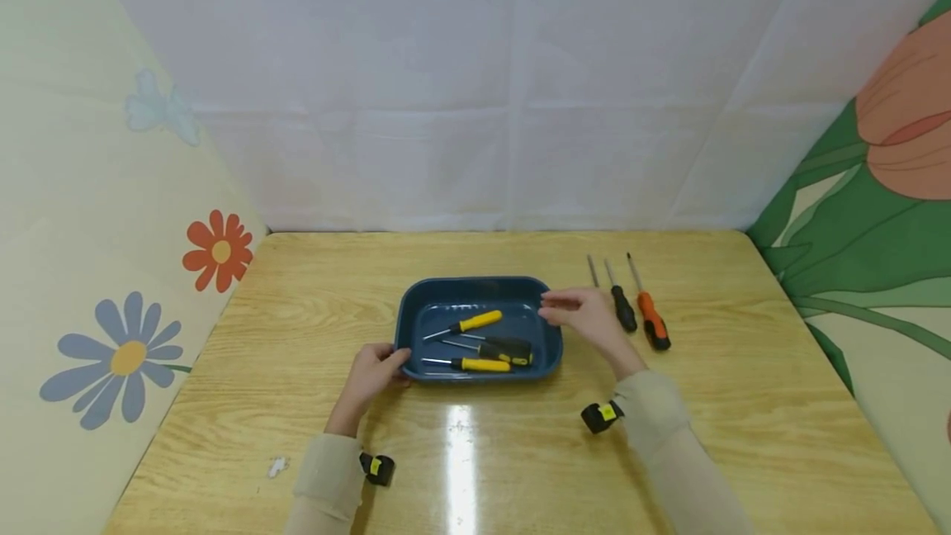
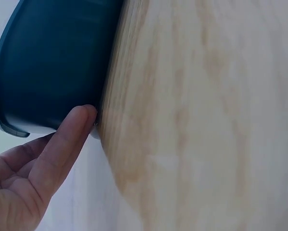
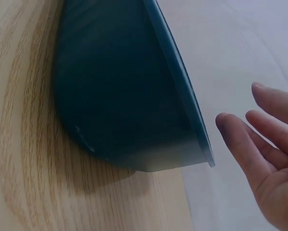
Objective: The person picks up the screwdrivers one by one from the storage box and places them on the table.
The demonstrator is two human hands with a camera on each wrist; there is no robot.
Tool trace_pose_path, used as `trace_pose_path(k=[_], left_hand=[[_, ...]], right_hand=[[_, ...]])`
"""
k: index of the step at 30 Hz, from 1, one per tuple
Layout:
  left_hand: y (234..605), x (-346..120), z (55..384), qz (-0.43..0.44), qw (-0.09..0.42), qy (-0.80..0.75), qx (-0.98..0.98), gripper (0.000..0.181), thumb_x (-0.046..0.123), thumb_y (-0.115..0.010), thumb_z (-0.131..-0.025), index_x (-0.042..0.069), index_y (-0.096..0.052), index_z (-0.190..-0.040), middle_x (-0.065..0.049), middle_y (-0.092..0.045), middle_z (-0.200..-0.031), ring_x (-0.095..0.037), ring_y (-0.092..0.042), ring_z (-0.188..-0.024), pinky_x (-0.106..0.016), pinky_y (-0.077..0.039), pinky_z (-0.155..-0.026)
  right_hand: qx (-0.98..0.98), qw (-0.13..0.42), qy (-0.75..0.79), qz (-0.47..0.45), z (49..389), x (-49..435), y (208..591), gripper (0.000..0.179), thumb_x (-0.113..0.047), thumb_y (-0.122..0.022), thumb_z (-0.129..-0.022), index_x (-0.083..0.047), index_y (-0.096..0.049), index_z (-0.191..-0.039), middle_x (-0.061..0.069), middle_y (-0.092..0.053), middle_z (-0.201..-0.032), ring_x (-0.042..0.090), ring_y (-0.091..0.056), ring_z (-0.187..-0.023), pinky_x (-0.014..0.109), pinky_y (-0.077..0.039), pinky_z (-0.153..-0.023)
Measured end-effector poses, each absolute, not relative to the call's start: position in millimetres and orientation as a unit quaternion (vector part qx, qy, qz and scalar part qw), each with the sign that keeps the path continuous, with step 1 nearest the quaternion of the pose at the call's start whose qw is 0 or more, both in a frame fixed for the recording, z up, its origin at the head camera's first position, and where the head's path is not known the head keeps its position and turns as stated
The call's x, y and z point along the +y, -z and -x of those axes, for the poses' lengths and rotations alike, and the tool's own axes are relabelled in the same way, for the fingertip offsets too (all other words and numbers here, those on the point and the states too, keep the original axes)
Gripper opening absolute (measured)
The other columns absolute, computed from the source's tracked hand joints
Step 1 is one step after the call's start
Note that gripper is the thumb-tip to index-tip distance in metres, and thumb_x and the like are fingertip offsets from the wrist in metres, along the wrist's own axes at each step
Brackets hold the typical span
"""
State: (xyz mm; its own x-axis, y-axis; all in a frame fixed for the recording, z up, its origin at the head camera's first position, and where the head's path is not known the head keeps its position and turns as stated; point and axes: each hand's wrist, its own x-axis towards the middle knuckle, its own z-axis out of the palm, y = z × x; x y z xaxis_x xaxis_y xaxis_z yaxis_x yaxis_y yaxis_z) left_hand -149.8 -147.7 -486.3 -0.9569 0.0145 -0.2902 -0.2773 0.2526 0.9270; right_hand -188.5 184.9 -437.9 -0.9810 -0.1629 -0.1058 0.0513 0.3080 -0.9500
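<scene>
A dark blue rectangular tray (image 1: 479, 281) sits on the table with several screwdrivers inside. Two have slim yellow handles, such as the front yellow screwdriver (image 1: 484, 365); a black-and-yellow screwdriver (image 1: 505, 351) lies between them, partly over another. My left hand (image 1: 377, 371) grips the tray's left front corner, thumb at the rim and fingers against the outer wall in the left wrist view. Over the tray's right end hovers my right hand (image 1: 583, 316), fingers extended and holding nothing. In the right wrist view its fingertips are apart from the tray rim (image 3: 182, 79).
Right of the tray lie an orange-and-black screwdriver (image 1: 652, 320), a black-handled screwdriver (image 1: 622, 308) and a third metal shaft (image 1: 592, 269), whose handle my right hand hides. A white patch (image 1: 278, 466) marks the table at front left. White cloth (image 1: 475, 106) hangs behind the table.
</scene>
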Motion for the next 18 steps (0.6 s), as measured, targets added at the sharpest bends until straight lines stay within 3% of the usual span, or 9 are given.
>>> trace_pose_path(k=[9,18], left_hand=[[484.1,-146.1,150.1,0.084,0.121,-0.609,0.779,0.026,0.007,-0.054,-0.088,-0.016,-0.059,-0.099,-0.016,-0.063,-0.078,-0.021,-0.063,-0.063,-0.037,-0.057,-0.061],[485.6,-147.2,150.1,0.077,0.121,-0.606,0.783,0.025,0.007,-0.053,-0.088,-0.015,-0.06,-0.098,-0.016,-0.063,-0.078,-0.023,-0.063,-0.064,-0.035,-0.057,-0.06]], right_hand=[[0.814,0.11,0.568,0.052,194.7,174.8,436.5,0.04,-0.008,-0.068,-0.081,0.009,-0.057,-0.115,0.022,-0.062,-0.104,0.026,-0.065,-0.084,0.042,-0.053,-0.077],[0.849,0.134,0.505,0.081,203.6,166.5,434.1,0.04,-0.013,-0.067,-0.082,0.004,-0.058,-0.117,0.016,-0.063,-0.104,0.021,-0.064,-0.081,0.041,-0.054,-0.074]])
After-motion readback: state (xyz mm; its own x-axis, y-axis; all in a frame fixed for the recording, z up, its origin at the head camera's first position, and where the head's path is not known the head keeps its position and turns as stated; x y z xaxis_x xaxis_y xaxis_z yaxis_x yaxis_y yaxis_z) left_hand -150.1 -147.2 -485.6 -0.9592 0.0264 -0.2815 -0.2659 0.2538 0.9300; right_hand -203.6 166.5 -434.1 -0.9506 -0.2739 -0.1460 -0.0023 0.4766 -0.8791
